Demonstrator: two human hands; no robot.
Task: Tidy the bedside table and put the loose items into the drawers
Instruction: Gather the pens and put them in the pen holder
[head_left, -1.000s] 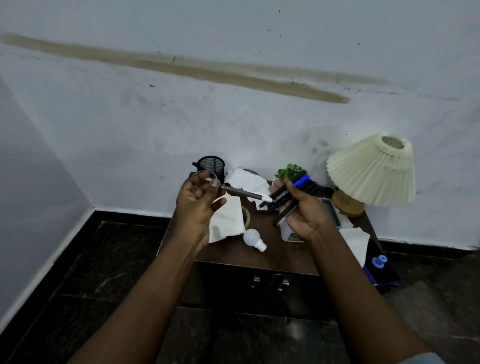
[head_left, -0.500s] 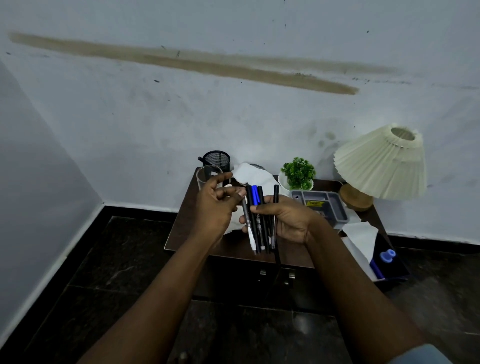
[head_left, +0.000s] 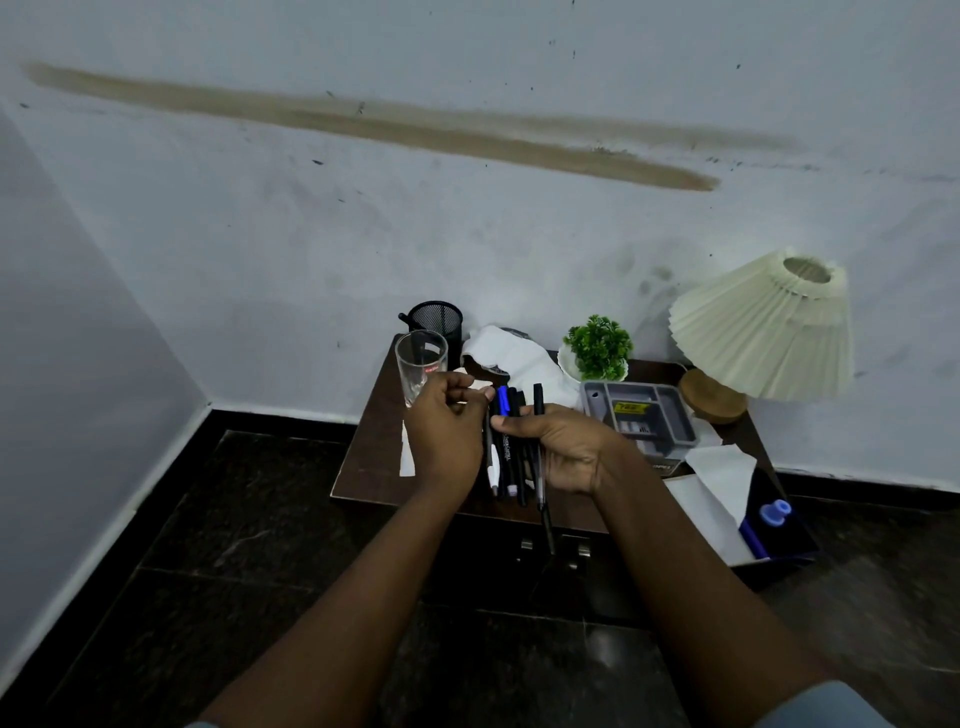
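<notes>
My right hand (head_left: 566, 447) grips a bundle of several pens (head_left: 506, 447), black and one blue-capped, held roughly upright over the dark bedside table (head_left: 371, 462). My left hand (head_left: 447, 431) is beside it with curled fingers, its fingertips pinching the leftmost pen at the top of the bundle. One long black pen hangs lower than the others. Two metal drawer handles (head_left: 527, 545) show on the table's front, below my hands; the drawers are shut.
On the table stand a clear glass (head_left: 420, 364), a black mesh pen cup (head_left: 437, 322), crumpled white tissue (head_left: 511, 356), a small potted plant (head_left: 598, 345), a grey organiser tray (head_left: 675, 423) and a pleated lamp (head_left: 763, 327). A dark box with paper (head_left: 719, 475) and a blue item (head_left: 775, 512) sits at the right.
My left hand passed its single pen into the bundle. My right hand turned the pens from slanted to upright and lowered them. The view shifted, uncovering the glass and grey tray.
</notes>
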